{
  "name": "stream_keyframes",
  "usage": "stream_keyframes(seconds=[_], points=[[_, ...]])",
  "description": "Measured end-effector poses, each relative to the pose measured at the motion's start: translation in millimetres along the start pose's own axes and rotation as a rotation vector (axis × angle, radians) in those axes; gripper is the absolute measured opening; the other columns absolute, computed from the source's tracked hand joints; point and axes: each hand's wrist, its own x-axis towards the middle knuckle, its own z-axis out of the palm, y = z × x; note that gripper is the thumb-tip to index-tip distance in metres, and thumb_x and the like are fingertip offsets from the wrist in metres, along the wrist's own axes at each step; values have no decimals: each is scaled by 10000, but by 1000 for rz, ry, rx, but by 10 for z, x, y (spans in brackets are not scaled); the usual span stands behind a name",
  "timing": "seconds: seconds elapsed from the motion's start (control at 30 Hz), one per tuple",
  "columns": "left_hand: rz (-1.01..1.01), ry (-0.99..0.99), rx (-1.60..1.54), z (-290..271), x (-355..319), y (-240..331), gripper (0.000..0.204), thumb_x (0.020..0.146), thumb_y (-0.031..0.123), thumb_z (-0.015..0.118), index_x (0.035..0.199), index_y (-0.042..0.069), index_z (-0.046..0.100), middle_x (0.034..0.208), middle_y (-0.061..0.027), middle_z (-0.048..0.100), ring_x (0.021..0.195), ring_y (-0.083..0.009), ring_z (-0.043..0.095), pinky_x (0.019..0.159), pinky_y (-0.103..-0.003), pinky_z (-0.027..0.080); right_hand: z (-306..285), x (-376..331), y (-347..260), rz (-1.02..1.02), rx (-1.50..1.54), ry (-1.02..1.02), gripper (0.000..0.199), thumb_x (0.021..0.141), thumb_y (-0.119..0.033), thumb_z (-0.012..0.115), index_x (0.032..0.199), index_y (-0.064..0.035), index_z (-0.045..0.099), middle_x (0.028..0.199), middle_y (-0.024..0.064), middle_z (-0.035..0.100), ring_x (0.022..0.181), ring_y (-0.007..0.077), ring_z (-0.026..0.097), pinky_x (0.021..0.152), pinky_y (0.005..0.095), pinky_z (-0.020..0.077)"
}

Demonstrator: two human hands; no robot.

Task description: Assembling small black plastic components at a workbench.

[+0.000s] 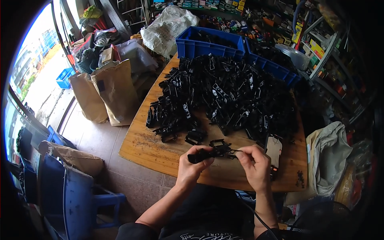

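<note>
My left hand (191, 166) is closed around a black plastic part (216, 151) with an open frame at its far side, held above the near edge of the table. At the part's right end, my right hand (255, 163) pinches a thin black piece (232, 155) between thumb and fingertips. Whether that piece is joined to the part cannot be made out. Just beyond my hands, a similar black frame part (195, 137) lies on the wooden table (140, 148). Behind it spreads a large heap of black plastic parts (224, 92), some with shiny metal-looking strips.
Two blue crates (210, 47) with dark parts stand behind the heap. A phone-like flat object (273, 150) lies right of my hand, near small black bits (300, 179). Brown paper bags (116, 92) and a blue stool (108, 204) are left; a pale sack (328, 156) is right.
</note>
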Motion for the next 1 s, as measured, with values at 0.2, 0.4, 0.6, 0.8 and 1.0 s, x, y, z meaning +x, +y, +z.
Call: stream_keyframes(seconds=[0.2,0.4,0.6,0.8,1.0], points=[[18,-14,68,-12,-80,-14,296,706,20,690,987,6,598,826,-37,605,720,-104,569,676,-223,451,275,56,33,-90,-81,-82,137,806,-131,680,845,-20,610,643,56,565,522,123,537,475,257,416],[-54,22,-279,-234,-37,47,278,730,14,657,991,2,562,753,-59,581,660,-135,565,653,-239,448,381,178,63,-11,-269,-71,250,771,-156,708,960,-28,606,623,70,545,520,170,552,493,284,439],[27,122,-352,-430,79,158,288,737,-3,621,1013,-16,542,796,-83,586,692,-157,582,666,-264,470,412,46,330,-131,-352,-243,195,697,-73,718,826,-17,584,844,105,550,823,277,551,690,364,444],[-6,89,-282,-360,70,58,301,730,10,629,1024,14,567,823,-60,602,733,-131,584,714,-235,438,256,72,297,101,-69,-274,129,834,-103,634,899,-1,586,758,61,628,646,112,580,581,239,444],[12,94,-159,-213,28,58,345,699,-26,609,1039,-17,551,883,-101,611,768,-159,599,726,-258,474,130,53,244,415,426,-318,183,881,-157,602,920,17,563,738,52,623,621,84,598,569,197,491]])
